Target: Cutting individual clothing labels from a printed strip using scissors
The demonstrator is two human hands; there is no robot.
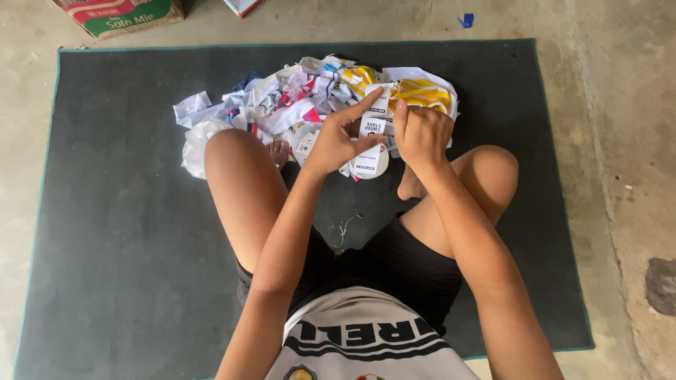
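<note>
A: Paper tag (pixel 371 127), white with dark print, flat, sits pinched between both your hands above the scrap pile (pixel 296 98).
B: Fingers?
A: Left hand (pixel 338 137) pinches its side, index stretched along the top edge; right hand (pixel 421 134) curls closed on the other edge.
B: Step?
A: Likely handling one tag; next needs a steady two-handed pinch. Pile: crumpled glossy paper on dark felt mat (pixel 113 211).

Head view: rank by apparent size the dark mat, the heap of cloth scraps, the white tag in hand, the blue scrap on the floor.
1. dark mat
2. heap of cloth scraps
3. white tag
4. blue scrap
</note>
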